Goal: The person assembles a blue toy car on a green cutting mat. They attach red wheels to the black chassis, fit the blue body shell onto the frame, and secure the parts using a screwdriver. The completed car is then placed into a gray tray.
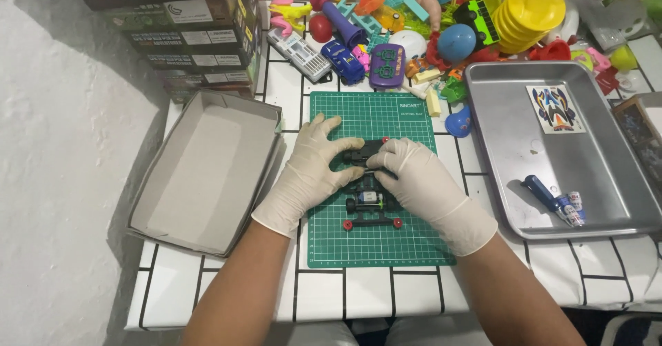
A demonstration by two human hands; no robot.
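Here I'm mid-assembly: my left hand (314,170) and right hand (414,177) both grip the toy car chassis (365,180) on the green cutting mat (376,239). Next, I judge, needs steady fingers seating the black part

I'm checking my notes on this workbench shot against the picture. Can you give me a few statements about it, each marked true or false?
1. Both hands wear pale gloves. True: the left hand and the right hand are gloved.
2. The hands hold a small toy car chassis over a green cutting mat. True.
3. The metal tray lies to the person's left. False: it lies to the right; an open cardboard box is on the left.
4. The tray holds nothing. False: a sticker sheet and a blue tool lie in it.
5. The stack of yellow plates stands on the mat. False: it stands among the toys at the back.
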